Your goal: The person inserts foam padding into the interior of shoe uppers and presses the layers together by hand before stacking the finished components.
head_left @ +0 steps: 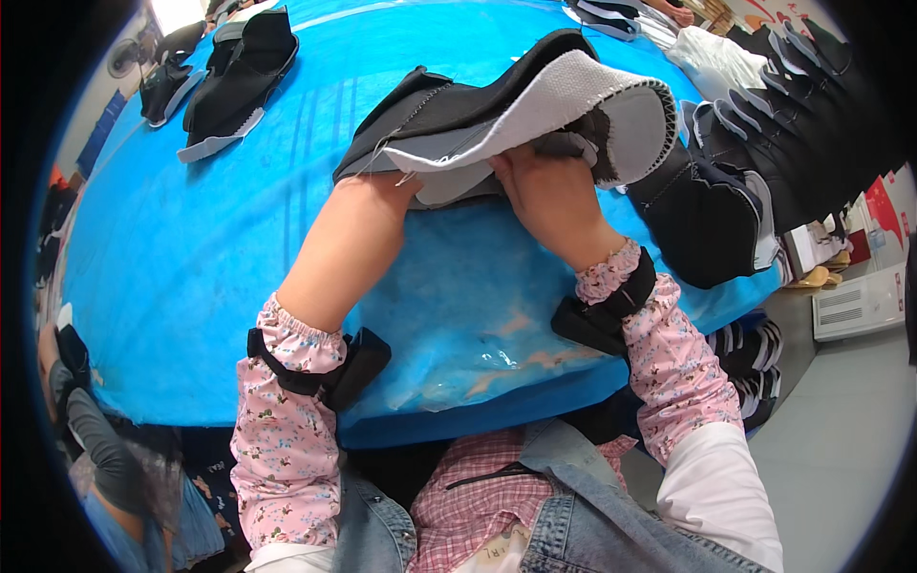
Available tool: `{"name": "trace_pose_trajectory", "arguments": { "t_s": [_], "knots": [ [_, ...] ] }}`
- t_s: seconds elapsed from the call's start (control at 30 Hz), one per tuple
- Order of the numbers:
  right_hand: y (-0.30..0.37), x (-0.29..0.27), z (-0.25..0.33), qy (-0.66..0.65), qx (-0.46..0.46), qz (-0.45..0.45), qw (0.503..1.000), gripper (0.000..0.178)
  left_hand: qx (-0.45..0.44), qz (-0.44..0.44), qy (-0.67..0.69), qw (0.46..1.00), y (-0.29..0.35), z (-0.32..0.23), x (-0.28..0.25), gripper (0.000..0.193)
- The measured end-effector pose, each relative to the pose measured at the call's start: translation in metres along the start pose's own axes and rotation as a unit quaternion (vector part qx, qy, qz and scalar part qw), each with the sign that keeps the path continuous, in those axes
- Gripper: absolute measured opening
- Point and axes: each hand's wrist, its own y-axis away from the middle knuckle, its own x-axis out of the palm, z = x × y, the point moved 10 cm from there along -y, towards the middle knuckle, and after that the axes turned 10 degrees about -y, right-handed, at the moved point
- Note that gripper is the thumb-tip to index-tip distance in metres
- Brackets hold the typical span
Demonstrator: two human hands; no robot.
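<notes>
Over the near part of the blue table, a black fabric shoe upper [458,100] with a white and grey lining is raised at both my hands. Dark zigzag stitching runs along its rounded right end, and loose threads hang at the lining's left edge. My left hand [384,191] reaches under the left part of the upper, and its fingers are hidden there. From below, my right hand [554,191] grips the upper, its thumb against the lining and its other fingers mostly covered.
More black shoe uppers [244,81] lie at the far left of the blue-covered table [220,248]. A long overlapping row of uppers [707,205] lines the right edge, beside a white plastic bag [716,62]. Another person's arm [100,439] shows at the left.
</notes>
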Motion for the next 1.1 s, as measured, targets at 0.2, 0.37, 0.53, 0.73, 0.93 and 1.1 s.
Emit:
{"name": "trace_pose_trajectory", "arguments": {
  "t_s": [0.2, 0.37, 0.53, 0.73, 0.93, 1.1],
  "knots": [
    [0.000, -0.002, -0.002, -0.033, 0.043, 0.009, 0.999, 0.019, -0.001, -0.002, -0.005, 1.000, 0.002, 0.002, -0.007, 0.033],
    [0.002, -0.008, -0.004, -0.067, 0.052, -0.029, 0.996, 0.018, 0.026, -0.005, -0.002, 1.000, 0.000, -0.003, -0.010, 0.016],
    [0.003, -0.009, -0.005, -0.096, 0.063, -0.048, 0.992, 0.018, 0.031, -0.026, 0.010, 0.999, -0.001, -0.005, -0.018, 0.019],
    [0.011, 0.001, -0.024, -0.183, 0.128, -0.042, 0.974, 0.018, -0.005, -0.021, 0.033, 0.999, -0.001, 0.002, -0.016, 0.023],
    [0.010, -0.006, -0.032, -0.321, 0.176, -0.083, 0.927, 0.018, 0.000, -0.021, 0.039, 0.999, -0.002, -0.002, -0.018, 0.022],
    [0.015, 0.000, -0.039, -0.319, 0.191, -0.080, 0.925, 0.020, -0.026, -0.042, 0.065, 0.997, -0.003, 0.000, -0.023, 0.017]
  ]
}}
